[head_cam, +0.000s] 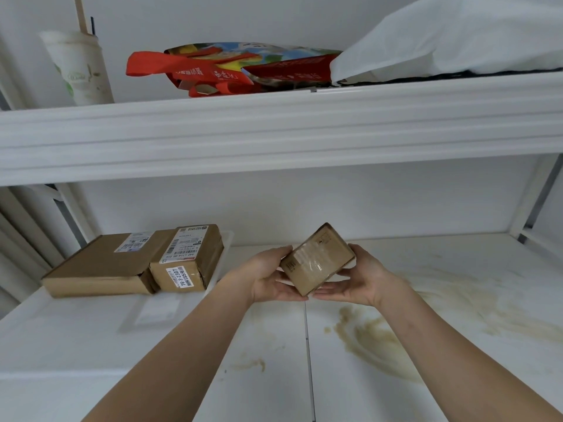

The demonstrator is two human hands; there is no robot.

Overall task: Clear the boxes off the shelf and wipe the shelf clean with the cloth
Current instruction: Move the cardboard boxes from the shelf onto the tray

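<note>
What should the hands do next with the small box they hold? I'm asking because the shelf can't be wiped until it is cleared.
Probably carry the small brown cardboard box off the white lower shelf. The left hand and right hand both hold it above the shelf, two larger brown cardboard boxes remain at the left, and tan smears await wiping.

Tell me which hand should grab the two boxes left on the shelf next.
Left, probably. The left hand is nearer the flat box and the labelled box at the shelf's left; the right hand could keep the small box.
</note>
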